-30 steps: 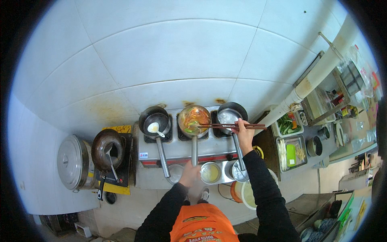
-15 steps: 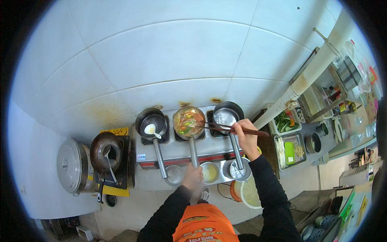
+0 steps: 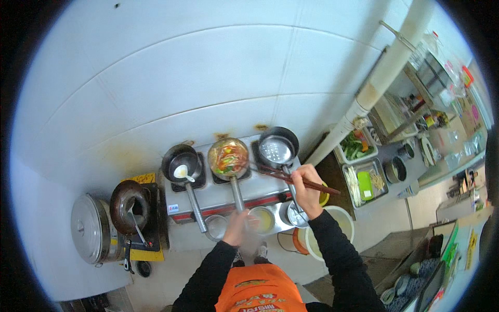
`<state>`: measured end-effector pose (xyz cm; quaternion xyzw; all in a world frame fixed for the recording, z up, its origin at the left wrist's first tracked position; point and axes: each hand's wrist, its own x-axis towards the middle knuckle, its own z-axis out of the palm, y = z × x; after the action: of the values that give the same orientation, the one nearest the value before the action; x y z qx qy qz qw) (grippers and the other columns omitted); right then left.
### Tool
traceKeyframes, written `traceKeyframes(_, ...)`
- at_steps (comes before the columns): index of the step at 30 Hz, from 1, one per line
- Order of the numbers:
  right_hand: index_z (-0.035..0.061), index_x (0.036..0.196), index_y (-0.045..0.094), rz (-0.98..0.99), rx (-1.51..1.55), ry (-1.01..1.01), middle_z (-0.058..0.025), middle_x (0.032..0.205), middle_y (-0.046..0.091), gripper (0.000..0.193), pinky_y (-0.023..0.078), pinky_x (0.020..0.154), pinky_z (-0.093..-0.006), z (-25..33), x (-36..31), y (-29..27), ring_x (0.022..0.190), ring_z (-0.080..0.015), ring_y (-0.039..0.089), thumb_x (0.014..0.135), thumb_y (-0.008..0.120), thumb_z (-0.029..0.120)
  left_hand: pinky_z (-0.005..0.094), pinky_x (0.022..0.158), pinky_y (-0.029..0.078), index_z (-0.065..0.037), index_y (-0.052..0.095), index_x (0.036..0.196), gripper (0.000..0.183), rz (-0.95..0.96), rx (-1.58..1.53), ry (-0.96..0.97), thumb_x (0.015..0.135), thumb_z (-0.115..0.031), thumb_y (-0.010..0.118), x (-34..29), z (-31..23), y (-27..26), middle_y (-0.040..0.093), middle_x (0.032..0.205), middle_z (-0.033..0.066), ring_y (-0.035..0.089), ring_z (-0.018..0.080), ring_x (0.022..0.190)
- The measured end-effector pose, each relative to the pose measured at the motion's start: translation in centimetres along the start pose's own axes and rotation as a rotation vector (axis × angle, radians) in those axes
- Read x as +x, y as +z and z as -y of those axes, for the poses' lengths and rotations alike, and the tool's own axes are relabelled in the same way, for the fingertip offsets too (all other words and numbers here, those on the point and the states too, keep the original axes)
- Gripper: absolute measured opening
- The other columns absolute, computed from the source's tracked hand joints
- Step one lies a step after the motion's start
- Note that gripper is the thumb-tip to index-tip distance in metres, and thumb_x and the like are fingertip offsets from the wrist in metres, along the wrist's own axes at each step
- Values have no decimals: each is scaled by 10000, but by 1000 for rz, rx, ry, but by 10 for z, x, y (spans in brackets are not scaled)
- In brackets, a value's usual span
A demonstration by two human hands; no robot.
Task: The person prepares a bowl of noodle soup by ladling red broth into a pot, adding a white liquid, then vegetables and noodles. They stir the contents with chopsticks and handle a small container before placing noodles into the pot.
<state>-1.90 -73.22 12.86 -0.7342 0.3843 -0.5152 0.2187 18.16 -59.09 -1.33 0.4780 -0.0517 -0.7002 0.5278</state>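
My left hand (image 3: 237, 229) is closed on the handle end of the middle saucepan (image 3: 238, 193), though blur smears its fingers. Noodle-like strands with red and green pieces (image 3: 228, 159) fill that pan. Long brown chopsticks (image 3: 323, 187) are gripped in my right hand (image 3: 307, 190); their tips reach the pan's right edge. On the left burner a dark saucepan (image 3: 169, 165) holds a white ladle (image 3: 181, 172). The right saucepan (image 3: 291, 136) stands behind the chopsticks, whitish dots showing inside it.
A steel stove (image 3: 212, 195) carries the three pans, with bowls (image 3: 264, 220) along its front. Left are a wok (image 3: 122, 218) and a large lidded pot (image 3: 88, 229). On the right, trays of vegetables (image 3: 358, 145) sit beside a slanting pipe (image 3: 364, 101). A white bucket (image 3: 343, 221) stands below.
The whole view has shifted, so the stove sits further left. My left hand is more blurred at the handle; the chopsticks still point at the middle saucepan.
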Motion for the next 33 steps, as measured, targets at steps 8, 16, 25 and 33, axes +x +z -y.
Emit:
traceKeyframes(8, -39, 912, 588, -520, 672, 448, -102, 1038, 543, 186, 610, 800, -320, 3, -73, -38, 877, -175, 646, 1042, 556, 90, 405, 853, 558, -77, 515, 1286, 389, 123, 187, 26, 1059, -392, 520, -24, -16, -24, 647, 1122, 112, 653, 233, 1043)
traceKeyframes(16, 34, 954, 667, -620, -663, 220, -157, 993, 600, 80, 505, 810, -380, -73, -166, -245, 940, -290, 599, 889, 687, -8, 457, 1056, 456, -50, 388, 1484, 618, 86, 302, 10, 1051, -471, 520, -45, -31, -33, 508, 1414, 204, 544, 290, 1280)
traceKeyframes(25, -18, 963, 617, 150, -1082, 227, -179, 1081, 521, 159, 480, 887, -441, -329, -166, -341, 1044, -372, 517, 807, 630, 12, 433, 1071, 398, -69, 472, 1431, 591, -262, 327, 293, 1028, -493, 553, -87, -10, -20, 556, 1335, 128, 532, 239, 1277)
traceKeyframes(33, 25, 955, 689, 396, -1154, 268, -174, 1115, 562, 141, 506, 895, -431, -395, -156, -312, 1074, -362, 545, 859, 604, 84, 298, 714, 542, -46, 636, 1097, 241, -218, 378, 12, 1015, -270, 599, -114, 80, -9, 681, 946, 78, 666, 174, 816)
